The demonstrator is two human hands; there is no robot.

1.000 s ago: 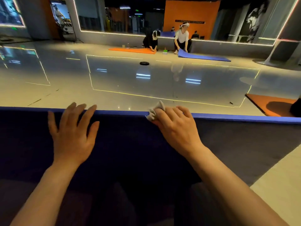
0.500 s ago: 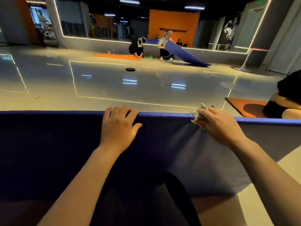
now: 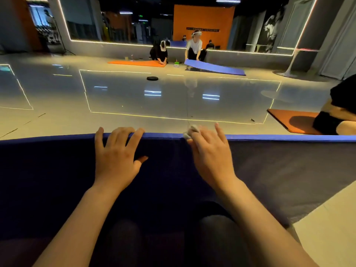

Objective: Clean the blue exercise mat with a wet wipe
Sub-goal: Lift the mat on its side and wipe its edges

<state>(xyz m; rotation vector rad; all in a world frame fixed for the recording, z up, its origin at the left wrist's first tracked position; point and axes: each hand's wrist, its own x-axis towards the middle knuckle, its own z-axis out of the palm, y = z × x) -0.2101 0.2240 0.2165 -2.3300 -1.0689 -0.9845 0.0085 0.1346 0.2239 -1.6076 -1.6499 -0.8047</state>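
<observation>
Nearest me, at the bottom of the frame, my two bare forearms reach up across the blue exercise mat [image 3: 57, 180], which fills the lower half of the frame and ends in a bright blue far edge running across the middle. My left hand [image 3: 115, 160] lies at centre left, fingers hooked over that far edge, thumb lying on the mat's surface, grasping the mat. Just right of it, my right hand [image 3: 210, 157] presses on the same edge, its fingers clenched round a crumpled white wet wipe [image 3: 190, 131] that pokes out above the edge.

Beyond the mat is glossy floor [image 3: 134, 101]. At the right edge an orange mat [image 3: 285, 120] lies with a person partly on it. A black disc [image 3: 152, 78] sits mid-floor. Farther off, upper centre, two people crouch by an orange mat and a blue mat [image 3: 215, 69].
</observation>
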